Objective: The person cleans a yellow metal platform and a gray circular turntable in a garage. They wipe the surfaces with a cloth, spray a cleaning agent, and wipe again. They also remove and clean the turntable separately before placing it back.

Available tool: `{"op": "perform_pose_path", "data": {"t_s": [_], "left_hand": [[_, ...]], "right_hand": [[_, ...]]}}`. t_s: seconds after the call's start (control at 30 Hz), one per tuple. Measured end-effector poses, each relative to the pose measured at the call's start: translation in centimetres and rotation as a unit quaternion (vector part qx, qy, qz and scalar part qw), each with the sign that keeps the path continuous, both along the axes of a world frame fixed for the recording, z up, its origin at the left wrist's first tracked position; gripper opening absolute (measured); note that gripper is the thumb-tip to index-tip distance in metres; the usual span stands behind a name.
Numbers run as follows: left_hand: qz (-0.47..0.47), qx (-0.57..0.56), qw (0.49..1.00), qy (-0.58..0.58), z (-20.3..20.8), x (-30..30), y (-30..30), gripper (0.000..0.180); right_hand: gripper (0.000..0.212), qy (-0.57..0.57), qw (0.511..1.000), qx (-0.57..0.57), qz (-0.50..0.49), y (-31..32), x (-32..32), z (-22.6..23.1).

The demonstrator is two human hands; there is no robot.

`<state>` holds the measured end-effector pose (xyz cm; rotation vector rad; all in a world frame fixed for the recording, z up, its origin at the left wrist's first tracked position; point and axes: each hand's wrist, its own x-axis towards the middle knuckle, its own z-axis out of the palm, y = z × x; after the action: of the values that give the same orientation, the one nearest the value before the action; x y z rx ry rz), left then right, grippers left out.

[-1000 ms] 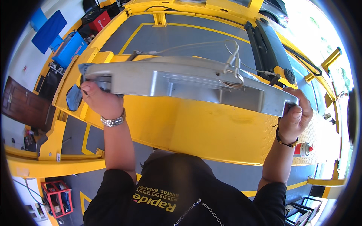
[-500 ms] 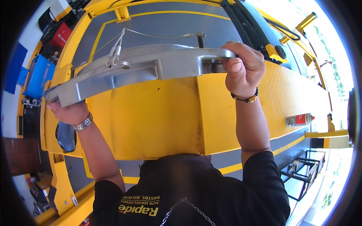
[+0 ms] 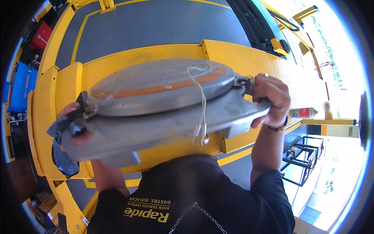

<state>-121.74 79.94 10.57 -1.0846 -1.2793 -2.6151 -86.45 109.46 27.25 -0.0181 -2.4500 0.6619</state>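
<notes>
A grey metal wheel alignment turntable (image 3: 156, 134) hangs tilted between my hands, above the yellow platform. Its round plate (image 3: 152, 80) faces up and carries a curved orange scale with tick marks. A thin cable (image 3: 203, 105) with a ring at its end lies over the plate's near edge and dangles down. My right hand (image 3: 271, 93) is wrapped round the handle at the right end, thumb underneath. My left hand (image 3: 70, 110) grips the left end; the turntable hides much of it, with a few fingers showing at the rim.
The yellow platform (image 3: 156, 50) runs across below the turntable. On its right part lies a red and grey spray can (image 3: 304, 112); a crumpled dark blue item (image 3: 65, 160) lies near its left end. A black metal frame (image 3: 302, 160) stands at right, and a blue machine (image 3: 22, 87) at far left.
The turntable has turned from edge-on to show its round plate and has come nearer to me. The cable that stretched to a post beyond now hangs over the near side. Both hands still hold it.
</notes>
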Motion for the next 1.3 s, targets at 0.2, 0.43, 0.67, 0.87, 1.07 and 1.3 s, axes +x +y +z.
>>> {"op": "perform_pose_path", "data": {"t_s": [0.2,0.43,0.67,0.87,1.07,1.3], "left_hand": [[0.292,-0.14,0.895,0.308,-1.5,1.3,-4.0,0.069],[0.135,-0.39,0.856,0.312,-2.3,6.1,-13.4,0.063],[0.176,-0.631,0.686,0.318,0.5,17.3,-17.2,0.068],[0.162,-0.67,0.623,0.37,-2.9,19.2,-16.8,0.059],[0.154,-0.722,0.595,0.316,-3.9,20.2,-15.1,0.05],[0.167,-0.702,0.615,0.318,-4.8,19.6,-14.6,0.047]], "right_hand": [[0.05,-0.142,0.985,0.05,0.09,-5.0,2.6,-1.0],[0.04,-0.161,0.98,0.092,0.066,-10.5,5.6,-6.7],[0.032,-0.203,0.972,0.102,0.057,-14.8,7.9,-13.6],[0.025,-0.217,0.969,0.116,0.033,-15.8,9.1,-18.2],[0.024,-0.241,0.957,0.162,-0.026,-15.8,10.0,-18.8],[0.019,-0.225,0.952,0.185,-0.092,-15.8,10.0,-19.0]]}}
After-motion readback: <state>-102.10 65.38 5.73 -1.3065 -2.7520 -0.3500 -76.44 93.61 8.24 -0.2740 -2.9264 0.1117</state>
